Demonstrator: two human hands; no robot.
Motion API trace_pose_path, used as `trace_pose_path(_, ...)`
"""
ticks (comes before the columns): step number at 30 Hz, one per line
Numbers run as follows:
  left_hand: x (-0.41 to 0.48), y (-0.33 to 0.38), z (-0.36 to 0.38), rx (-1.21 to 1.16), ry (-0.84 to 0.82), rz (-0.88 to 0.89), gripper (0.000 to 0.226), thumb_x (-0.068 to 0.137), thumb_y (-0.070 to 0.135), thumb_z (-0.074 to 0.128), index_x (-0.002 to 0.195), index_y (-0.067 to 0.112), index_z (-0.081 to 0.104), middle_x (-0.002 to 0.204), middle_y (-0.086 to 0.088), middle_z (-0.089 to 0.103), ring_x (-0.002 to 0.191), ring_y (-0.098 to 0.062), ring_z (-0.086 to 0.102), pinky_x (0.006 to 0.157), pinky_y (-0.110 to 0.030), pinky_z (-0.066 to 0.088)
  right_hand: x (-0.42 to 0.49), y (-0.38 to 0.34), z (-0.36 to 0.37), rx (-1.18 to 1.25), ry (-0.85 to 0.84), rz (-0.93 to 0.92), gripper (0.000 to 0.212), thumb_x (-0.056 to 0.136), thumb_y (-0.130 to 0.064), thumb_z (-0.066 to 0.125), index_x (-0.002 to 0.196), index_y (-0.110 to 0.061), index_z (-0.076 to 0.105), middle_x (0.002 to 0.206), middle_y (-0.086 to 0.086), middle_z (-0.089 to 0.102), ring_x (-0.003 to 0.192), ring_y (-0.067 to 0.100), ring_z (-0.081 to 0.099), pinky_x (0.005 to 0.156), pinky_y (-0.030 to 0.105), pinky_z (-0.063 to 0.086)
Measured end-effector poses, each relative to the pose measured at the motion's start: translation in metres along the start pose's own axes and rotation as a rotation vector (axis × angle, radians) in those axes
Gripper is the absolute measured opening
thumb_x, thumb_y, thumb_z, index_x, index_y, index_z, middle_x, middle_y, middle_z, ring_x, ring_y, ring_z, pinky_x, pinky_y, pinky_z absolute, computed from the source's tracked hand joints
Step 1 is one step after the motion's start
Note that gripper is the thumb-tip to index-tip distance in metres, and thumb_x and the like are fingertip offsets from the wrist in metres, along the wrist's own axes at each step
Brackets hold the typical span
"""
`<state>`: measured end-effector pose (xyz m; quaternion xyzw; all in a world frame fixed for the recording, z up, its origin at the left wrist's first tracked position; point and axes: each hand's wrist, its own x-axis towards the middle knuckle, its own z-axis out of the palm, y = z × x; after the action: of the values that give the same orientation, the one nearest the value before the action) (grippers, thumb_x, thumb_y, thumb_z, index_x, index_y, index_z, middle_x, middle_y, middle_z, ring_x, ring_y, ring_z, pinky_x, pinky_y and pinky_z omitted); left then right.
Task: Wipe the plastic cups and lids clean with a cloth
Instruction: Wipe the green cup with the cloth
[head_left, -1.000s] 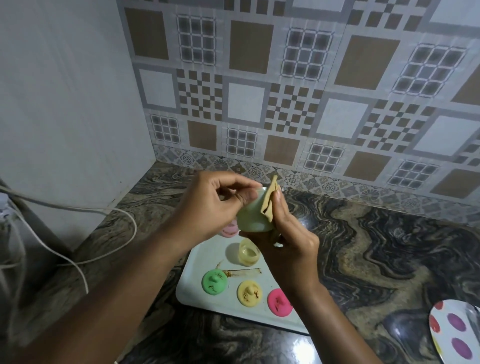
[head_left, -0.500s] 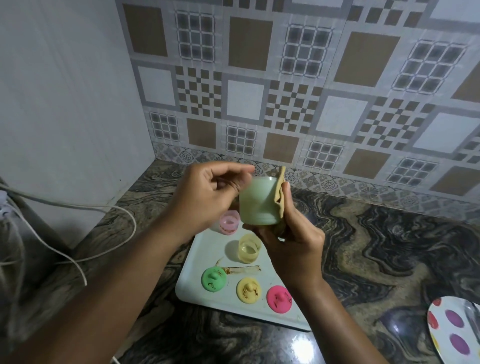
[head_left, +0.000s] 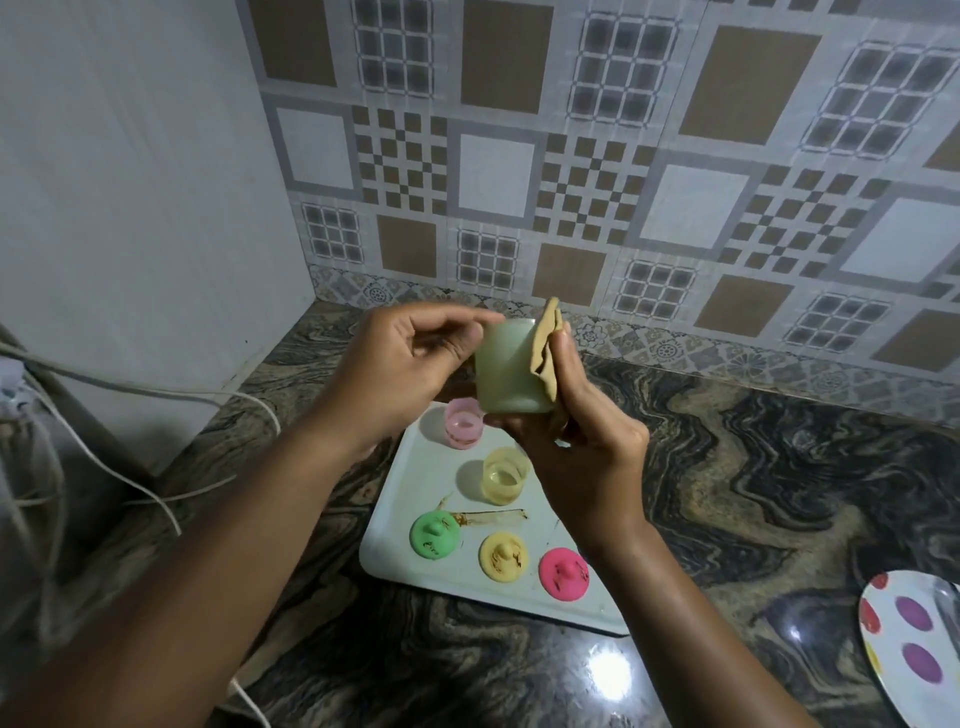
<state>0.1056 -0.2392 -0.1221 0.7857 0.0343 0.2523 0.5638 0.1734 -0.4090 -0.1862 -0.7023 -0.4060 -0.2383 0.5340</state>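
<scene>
A pale green plastic cup (head_left: 506, 366) is held up over the white tray (head_left: 395, 551), roughly upright. My left hand (head_left: 395, 369) has curled fingers, with thumb and fingertips on the cup's left side near the rim. My right hand (head_left: 582, 447) supports the cup from below and presses a folded tan cloth (head_left: 548, 348) against its right wall. On the tray stand a pink cup (head_left: 464, 423) and a yellow cup (head_left: 505, 475). In front of them lie a green lid (head_left: 435, 533), a yellow lid (head_left: 504, 557) and a pink lid (head_left: 565, 573), all with brown stains.
A brown smear (head_left: 488, 516) streaks the tray between cups and lids. A white plate with coloured dots (head_left: 914, 644) lies at the right edge of the dark marble counter (head_left: 753, 467). White cables (head_left: 156, 395) hang at the left beside the grey wall. The tiled wall stands behind.
The green cup has turned from tilted to roughly upright. My left fingers have slid from over its rim to its left side. The cloth stays against the right wall.
</scene>
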Motion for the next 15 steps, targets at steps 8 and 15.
trace_pose_path(8, -0.0015, 0.0023, 0.0070, 0.056, -0.003, 0.026, 0.032, 0.081, 0.028, 0.073, 0.111, 0.018, 0.074, 0.104, 0.009, 0.075, 0.097, -0.002, 0.071, 0.083, -0.026, 0.060, -0.0048, -0.0003, 0.0012, -0.014, -0.018, -0.120, 0.075, 0.073, -0.006, 0.092, 0.138, 0.005, 0.054, 0.149, 0.027, 0.047, 0.140, 0.008, 0.048, 0.099, 0.021, 0.056)
trace_pose_path(15, 0.0017, 0.0016, 0.0006, -0.077, 0.001, -0.062, 0.020, 0.092, 0.005, 0.065, 0.098, 0.021, 0.075, 0.089, 0.008, 0.077, 0.092, -0.011, 0.071, 0.083, -0.029, 0.058, 0.0000, -0.0039, -0.0006, 0.053, 0.042, 0.024, 0.082, 0.077, -0.021, 0.089, 0.144, -0.003, 0.045, 0.123, 0.031, 0.069, 0.086, -0.010, 0.060, 0.069, 0.016, 0.052)
